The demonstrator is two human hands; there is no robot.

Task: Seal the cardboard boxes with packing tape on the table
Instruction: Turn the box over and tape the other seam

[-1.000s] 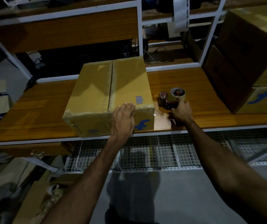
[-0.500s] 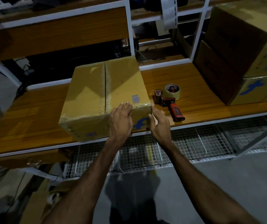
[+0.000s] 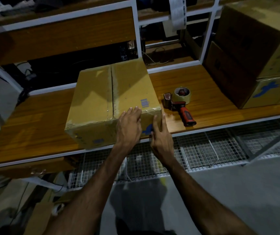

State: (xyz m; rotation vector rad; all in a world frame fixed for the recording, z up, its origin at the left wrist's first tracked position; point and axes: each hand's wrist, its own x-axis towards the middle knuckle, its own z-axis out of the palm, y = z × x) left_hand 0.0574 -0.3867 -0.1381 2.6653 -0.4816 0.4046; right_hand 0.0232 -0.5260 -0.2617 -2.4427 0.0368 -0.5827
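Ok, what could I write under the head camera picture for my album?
Both hands, left and right, press the brown cardboard box; red-handled tape dispenser lies beside it on the wooden table.

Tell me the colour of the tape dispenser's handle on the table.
Red with black grip patches, on the tape dispenser's handle, lying right of the brown cardboard box; head view.

Two bare forearms, no sleeves, watch or rings on view. The left hand [image 3: 129, 128] and the right hand [image 3: 161, 139] wear no gloves; short, unpainted nails.
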